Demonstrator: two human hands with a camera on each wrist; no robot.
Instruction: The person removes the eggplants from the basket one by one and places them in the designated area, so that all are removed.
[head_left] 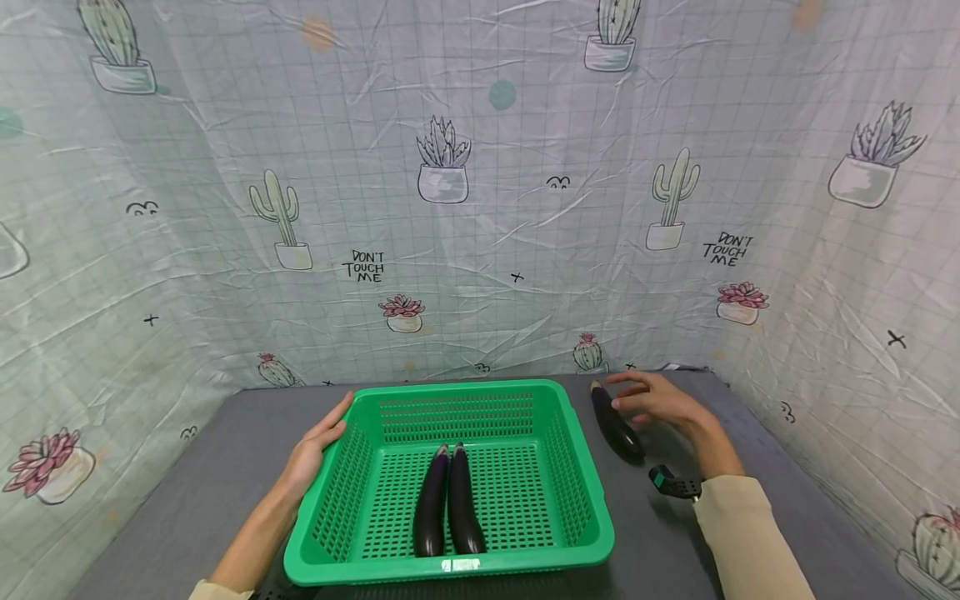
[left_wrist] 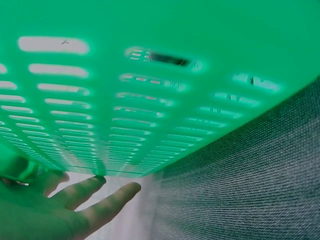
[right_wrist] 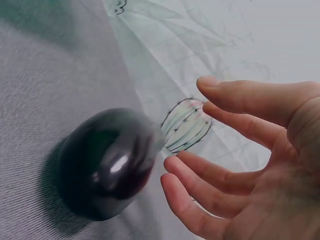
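Right hand (head_left: pixel 663 402), fingers apart and slightly bent, is at the stem end of a dark eggplant (head_left: pixel 617 430) lying on the grey desk (head_left: pixel 210 467), just right of the green basket (head_left: pixel 540 559); contact cannot be told. Left hand (head_left: pixel 306 460), fingers extended and apart, lies along the basket's left side; two more eggplants (head_left: pixel 431 512) lie side by side inside. Patterned sheet (head_left: pixel 487 242) behind reads "DON'T TOUCH ME" in two places.
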